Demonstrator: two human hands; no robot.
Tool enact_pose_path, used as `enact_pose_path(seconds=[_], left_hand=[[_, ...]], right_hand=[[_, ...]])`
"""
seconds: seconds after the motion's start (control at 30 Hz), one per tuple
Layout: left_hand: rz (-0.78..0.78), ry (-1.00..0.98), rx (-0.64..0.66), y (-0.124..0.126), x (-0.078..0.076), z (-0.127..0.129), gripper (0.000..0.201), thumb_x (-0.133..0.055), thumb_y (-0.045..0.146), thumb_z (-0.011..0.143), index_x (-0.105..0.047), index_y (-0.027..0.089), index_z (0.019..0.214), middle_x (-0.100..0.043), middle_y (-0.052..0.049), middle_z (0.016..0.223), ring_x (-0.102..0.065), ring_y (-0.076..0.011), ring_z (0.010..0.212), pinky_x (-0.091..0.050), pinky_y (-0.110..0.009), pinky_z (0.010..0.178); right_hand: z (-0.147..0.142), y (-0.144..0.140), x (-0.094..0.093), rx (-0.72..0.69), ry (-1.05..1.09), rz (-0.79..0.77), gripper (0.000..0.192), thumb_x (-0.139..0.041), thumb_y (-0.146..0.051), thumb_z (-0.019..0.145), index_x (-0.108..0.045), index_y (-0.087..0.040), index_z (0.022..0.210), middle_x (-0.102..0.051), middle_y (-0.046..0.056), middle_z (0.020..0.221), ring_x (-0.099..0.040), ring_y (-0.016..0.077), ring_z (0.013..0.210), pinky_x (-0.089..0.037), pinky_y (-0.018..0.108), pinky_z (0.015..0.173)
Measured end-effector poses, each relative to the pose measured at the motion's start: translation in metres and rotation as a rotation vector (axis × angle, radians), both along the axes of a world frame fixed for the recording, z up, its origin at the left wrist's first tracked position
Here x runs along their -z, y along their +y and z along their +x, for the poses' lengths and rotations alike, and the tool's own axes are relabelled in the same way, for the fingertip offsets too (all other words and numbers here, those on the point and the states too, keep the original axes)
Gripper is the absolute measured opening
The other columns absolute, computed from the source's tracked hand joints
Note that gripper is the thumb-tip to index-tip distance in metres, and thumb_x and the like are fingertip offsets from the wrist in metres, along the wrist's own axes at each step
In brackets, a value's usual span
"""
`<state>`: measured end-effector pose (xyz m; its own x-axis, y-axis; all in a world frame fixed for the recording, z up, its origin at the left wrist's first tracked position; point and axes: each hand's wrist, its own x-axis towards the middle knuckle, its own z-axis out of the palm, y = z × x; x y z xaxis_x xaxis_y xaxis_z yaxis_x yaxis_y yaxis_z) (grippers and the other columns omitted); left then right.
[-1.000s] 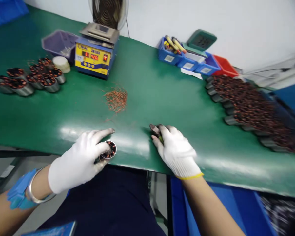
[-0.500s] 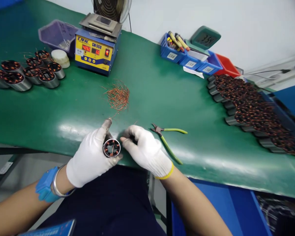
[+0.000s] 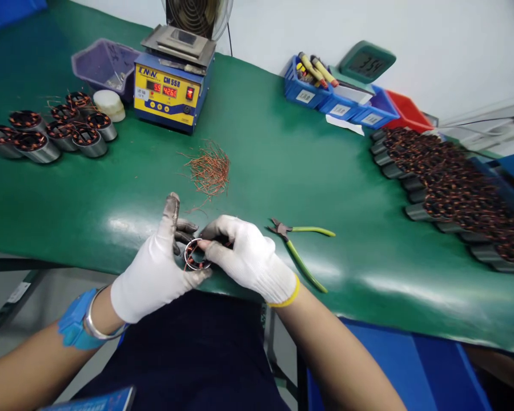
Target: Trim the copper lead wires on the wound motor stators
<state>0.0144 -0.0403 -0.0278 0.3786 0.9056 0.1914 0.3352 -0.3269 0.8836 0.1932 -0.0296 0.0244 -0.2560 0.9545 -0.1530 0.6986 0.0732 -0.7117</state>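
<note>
A motor stator (image 3: 189, 264), a steel ring with copper windings inside, sits between my hands at the table's front edge. My left hand (image 3: 154, 271), in a white glove with blackened fingertips, cradles the stator from the left, its thumb raised and apart from the ring. My right hand (image 3: 244, 257), gloved in white with a yellow cuff, is closed on the right side of the ring, its bare thumb tip over the rim. The right fingers hide part of the stator. Green-handled cutting pliers (image 3: 297, 245) lie spread to the right. Beyond my hands is a pile of copper wire offcuts (image 3: 209, 170).
Several stators (image 3: 38, 147) stand at the left beside a white round block (image 3: 109, 105) and a purple bin (image 3: 98, 63). A blue-and-yellow CM 558 unit (image 3: 167, 94) is behind. Many stators (image 3: 445, 188) stand at right, near blue bins (image 3: 304, 96), a red bin (image 3: 406, 111) and a clock (image 3: 367, 61).
My right thumb and fingers have moved left onto the stator's rim. My left thumb has lifted off and up. The view has shifted slightly.
</note>
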Motion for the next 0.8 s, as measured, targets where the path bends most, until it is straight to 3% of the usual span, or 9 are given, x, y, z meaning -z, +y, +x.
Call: enact_pose_path(seconds=[0.2,0.37,0.53,0.7,0.8], left_hand=[[0.079,0.03,0.035,0.004,0.0,0.001,0.11,-0.066,0.026,0.077,0.012,0.025,0.155,-0.061,-0.006,0.101,-0.067,-0.0202,0.076,-0.06,-0.038,0.071],[0.105,0.026,0.058,0.006,-0.004,-0.002,0.103,-0.063,0.024,0.079,0.008,0.025,0.155,-0.06,-0.009,0.107,-0.068,-0.0217,0.084,-0.06,-0.039,0.075],[0.168,0.062,0.062,0.007,-0.007,-0.002,0.099,-0.061,0.022,0.08,0.003,0.024,0.155,-0.061,-0.007,0.098,-0.066,-0.0207,0.08,-0.058,-0.039,0.074],[0.194,0.082,0.062,0.006,-0.005,-0.002,0.101,-0.063,0.021,0.076,0.0,0.023,0.156,-0.062,-0.007,0.099,-0.066,-0.0211,0.079,-0.058,-0.039,0.073],[0.193,0.115,0.062,0.007,-0.005,-0.003,0.099,-0.064,0.021,0.075,-0.006,0.023,0.155,-0.065,-0.007,0.099,-0.066,-0.0211,0.078,-0.057,-0.038,0.071]], right_hand=[[0.021,-0.001,0.016,0.07,-0.285,0.21,0.026,-0.057,-0.034,0.092,-0.062,-0.018,0.073,-0.061,0.002,0.071,-0.053,0.0154,0.066,-0.031,0.029,0.061],[0.009,0.006,0.006,-0.03,-0.098,0.147,0.023,-0.057,-0.039,0.092,-0.066,-0.017,0.092,-0.065,0.005,0.087,-0.058,0.0174,0.082,-0.038,0.028,0.07],[0.007,0.0,0.006,-0.028,-0.039,0.07,0.019,-0.058,-0.026,0.091,-0.06,-0.017,0.075,-0.059,0.0,0.075,-0.053,0.0132,0.07,-0.035,0.025,0.062],[0.024,-0.023,0.012,-0.057,-0.193,0.152,0.019,-0.055,-0.024,0.09,-0.058,-0.017,0.072,-0.057,0.002,0.076,-0.052,0.0153,0.069,-0.036,0.028,0.062],[0.026,-0.034,0.008,-0.013,-0.442,0.265,0.021,-0.054,-0.026,0.091,-0.06,-0.018,0.072,-0.06,0.005,0.072,-0.056,0.019,0.068,-0.04,0.031,0.063]])
